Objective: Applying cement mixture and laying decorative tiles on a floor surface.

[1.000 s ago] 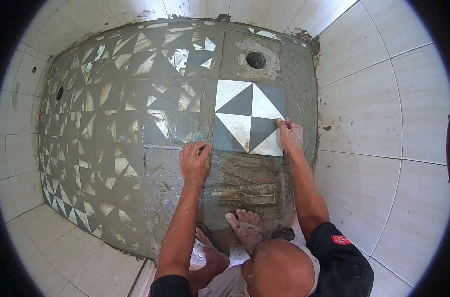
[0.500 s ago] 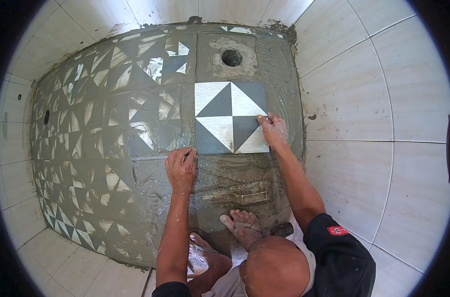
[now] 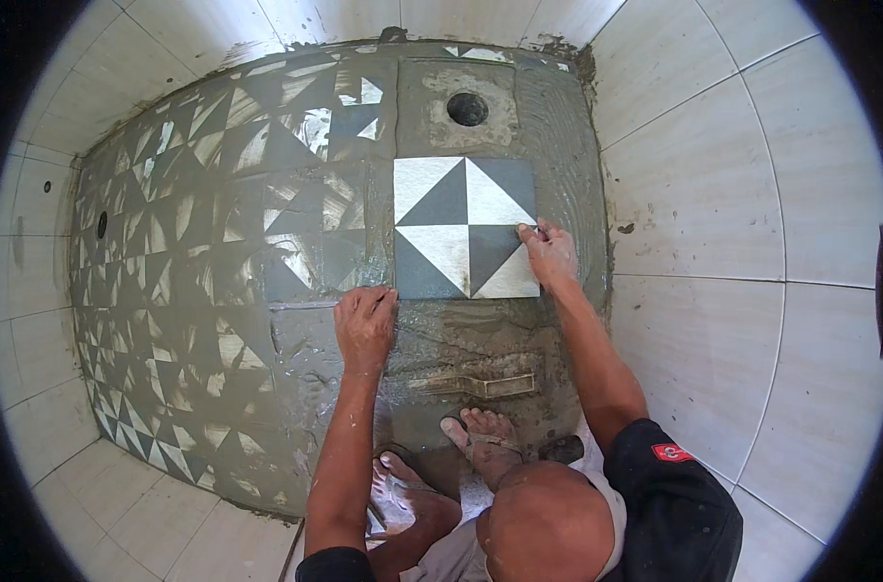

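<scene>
A square floor tile with white and dark grey triangles lies on wet grey mortar, just on the near side of a round drain hole. At its near left corner, my left hand has its fingers bent and pressed together on the tile's edge. My right hand pinches the right edge, thumb and fingertip on the patterned face; the undersides of the fingers are hidden. Behind me on the mortar, close to the feet, rests a trowel-like tool coated in cement.
Cement-smeared patterned tiles cover the floor to the left. A second, dark round opening lies at far left. Cream wall tiles rise on the right and at the back. Sandalled feet stand on the near mortar.
The whole view has shifted a little to the right. Relative to the drain hole, the tile stays put, and both hands remain at its edges with hardly any movement.
</scene>
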`<state>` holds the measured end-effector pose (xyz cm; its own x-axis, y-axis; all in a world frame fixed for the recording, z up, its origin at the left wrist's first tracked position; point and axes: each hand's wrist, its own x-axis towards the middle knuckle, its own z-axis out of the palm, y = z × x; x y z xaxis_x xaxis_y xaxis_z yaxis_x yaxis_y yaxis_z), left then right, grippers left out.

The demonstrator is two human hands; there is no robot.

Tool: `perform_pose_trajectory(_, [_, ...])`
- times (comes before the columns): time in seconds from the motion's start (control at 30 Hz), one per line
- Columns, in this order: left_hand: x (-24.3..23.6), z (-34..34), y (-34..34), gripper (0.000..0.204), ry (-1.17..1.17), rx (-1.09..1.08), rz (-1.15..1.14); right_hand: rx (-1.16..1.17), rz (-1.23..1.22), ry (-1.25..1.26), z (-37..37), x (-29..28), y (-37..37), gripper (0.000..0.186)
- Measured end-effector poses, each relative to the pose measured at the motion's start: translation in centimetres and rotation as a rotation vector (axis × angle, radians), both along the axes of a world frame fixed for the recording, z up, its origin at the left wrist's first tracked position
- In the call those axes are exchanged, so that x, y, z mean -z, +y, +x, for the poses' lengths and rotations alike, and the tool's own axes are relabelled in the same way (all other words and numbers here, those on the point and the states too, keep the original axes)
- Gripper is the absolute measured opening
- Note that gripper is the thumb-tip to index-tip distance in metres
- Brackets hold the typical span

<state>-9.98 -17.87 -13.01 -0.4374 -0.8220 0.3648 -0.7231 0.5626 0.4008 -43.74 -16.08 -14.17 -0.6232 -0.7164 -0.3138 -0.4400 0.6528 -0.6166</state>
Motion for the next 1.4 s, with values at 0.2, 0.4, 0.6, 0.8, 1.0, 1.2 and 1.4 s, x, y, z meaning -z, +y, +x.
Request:
perform_pose_trajectory(0.2, [0.2,0.5,0.0,0.017,-0.019,-0.002,0.005,0.004,0.043,-0.06,0.6,-0.8,-0.3,0.067])
perform_pose_trajectory(0.4, [0.0,0.6,0.0,0.026,0.005,0.019,0.007,0.053,-0.168,0.037,1.9,-2.3,-0.8,0.057])
perform_pose_trajectory(0.6, [-0.2,0.4,-0.3,0.026,-0.001,0.038,-0.002,0.036,-0.276,-0.042,2.7,-3.4,-1.9,0.048])
perform_pose_trajectory(0.8, [0.0,0.5,-0.2,0.027,-0.009,0.046,-0.013,-0.048,-0.301,-0.08,3.6,-3.1,-1.4,0.044])
perform_pose_trajectory(1.0, [0.4,2.3,-0.2,0.028,-0.036,0.121,0.031,-0.171,-0.318,-0.072,5.9,-3.1,0.7,0.042])
perform_pose_trajectory(1.2, [-5.0,11.1,1.4,0.041,-0.15,0.234,0.257,-0.127,-0.38,-0.266,1.6,-4.1,4.4,0.032])
perform_pose_trajectory(1.4, [-11.8,20.4,12.6,0.031,-0.602,0.066,0.898,-0.122,-0.303,-0.238,4.4,-5.3,6.8,0.034])
